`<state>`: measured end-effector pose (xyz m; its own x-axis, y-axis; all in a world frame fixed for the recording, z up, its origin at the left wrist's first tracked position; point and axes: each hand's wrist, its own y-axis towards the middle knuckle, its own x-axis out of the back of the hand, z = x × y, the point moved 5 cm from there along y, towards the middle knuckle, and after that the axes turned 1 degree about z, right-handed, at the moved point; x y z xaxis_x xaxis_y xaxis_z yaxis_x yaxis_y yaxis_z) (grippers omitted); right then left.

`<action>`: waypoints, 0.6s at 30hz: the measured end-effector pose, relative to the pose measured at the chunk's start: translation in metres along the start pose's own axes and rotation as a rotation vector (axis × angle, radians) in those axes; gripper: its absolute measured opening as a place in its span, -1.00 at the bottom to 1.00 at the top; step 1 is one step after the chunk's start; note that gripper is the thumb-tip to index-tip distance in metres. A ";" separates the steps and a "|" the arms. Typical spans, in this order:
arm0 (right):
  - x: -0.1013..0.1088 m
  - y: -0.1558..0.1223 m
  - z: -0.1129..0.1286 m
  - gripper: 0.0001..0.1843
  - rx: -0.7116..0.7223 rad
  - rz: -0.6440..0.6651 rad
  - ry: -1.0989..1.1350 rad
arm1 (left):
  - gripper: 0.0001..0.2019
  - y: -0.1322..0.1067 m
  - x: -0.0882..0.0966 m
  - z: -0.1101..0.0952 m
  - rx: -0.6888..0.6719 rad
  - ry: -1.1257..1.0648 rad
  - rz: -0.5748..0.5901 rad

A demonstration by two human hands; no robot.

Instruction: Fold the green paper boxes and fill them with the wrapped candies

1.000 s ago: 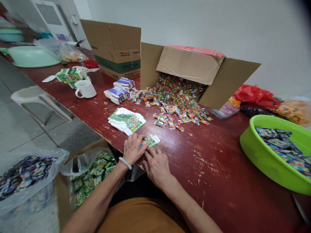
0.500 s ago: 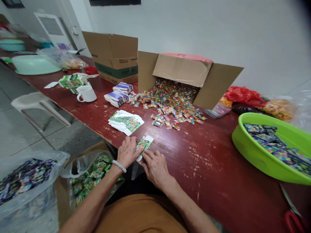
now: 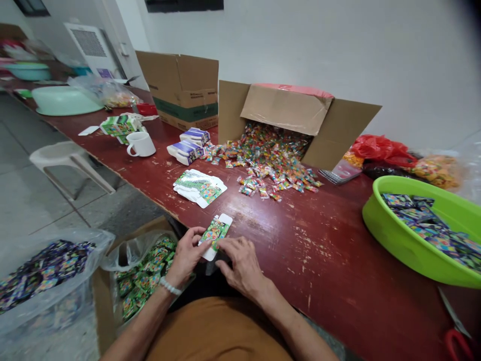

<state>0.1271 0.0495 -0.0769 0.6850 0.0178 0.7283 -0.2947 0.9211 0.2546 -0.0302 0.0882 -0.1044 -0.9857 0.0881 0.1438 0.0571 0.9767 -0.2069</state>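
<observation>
Both my hands hold one small flat printed carton [image 3: 215, 233], green and white, lifted just over the near edge of the red table [image 3: 323, 250]. My left hand [image 3: 187, 254] grips its lower left end, fingers curled. My right hand [image 3: 238, 260] pinches its right side. A stack of the same flat cartons [image 3: 200, 186] lies on the table a short way beyond. Further back, a tipped cardboard box [image 3: 296, 120] spills several small colourful candy packets [image 3: 270, 163] across the table.
A lime green basin [image 3: 406, 240] of dark packets sits at right. A white mug [image 3: 142, 144], purple and white boxes [image 3: 188, 145], an upright cardboard box [image 3: 184, 90] and a pale green basin [image 3: 63, 100] stand at left. Bags of packets [image 3: 143, 276] rest below the table edge.
The carton was pressed flat on the table under both hands; now it is lifted off the surface and drawn back toward me, tilted up between my fingers.
</observation>
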 end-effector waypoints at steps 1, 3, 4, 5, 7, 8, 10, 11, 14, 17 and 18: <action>0.002 0.001 -0.005 -0.48 -0.045 -0.079 0.116 | -0.42 0.000 0.000 0.000 0.035 -0.111 -0.016; 0.003 0.004 -0.020 -0.39 -0.214 -0.220 0.391 | -0.46 -0.003 0.000 -0.006 0.055 -0.231 -0.009; 0.002 0.006 -0.027 -0.36 -0.307 -0.253 0.548 | -0.50 -0.005 0.000 -0.010 0.043 -0.253 0.014; 0.000 0.008 -0.032 -0.38 -0.382 -0.260 0.705 | -0.55 -0.008 -0.001 -0.014 0.029 -0.258 0.050; -0.001 0.013 -0.034 -0.53 -0.431 -0.230 0.965 | -0.63 -0.013 -0.007 -0.020 0.015 -0.240 0.175; 0.001 0.015 -0.032 -0.61 -0.411 -0.218 1.049 | -0.65 -0.016 -0.011 -0.022 0.023 -0.240 0.260; 0.009 0.017 -0.026 -0.70 -0.359 -0.211 1.128 | -0.63 -0.023 -0.020 -0.026 0.074 -0.288 0.445; 0.012 0.017 -0.023 -0.72 -0.352 -0.198 1.147 | -0.58 -0.025 -0.025 -0.028 0.105 -0.334 0.538; 0.016 0.014 -0.011 -0.69 -0.366 -0.058 1.197 | -0.49 -0.032 -0.038 -0.034 0.173 -0.462 0.789; 0.016 0.009 0.000 -0.63 -0.354 0.105 1.250 | -0.49 -0.037 -0.049 -0.037 0.209 -0.489 0.960; 0.016 0.008 0.003 -0.60 -0.343 0.147 1.277 | -0.47 -0.037 -0.051 -0.036 0.216 -0.493 0.978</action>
<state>0.1338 0.0561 -0.0614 0.8574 0.3012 -0.4173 -0.3665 0.9266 -0.0843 0.0241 0.0547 -0.0690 -0.4890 0.6664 -0.5628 0.8615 0.4700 -0.1921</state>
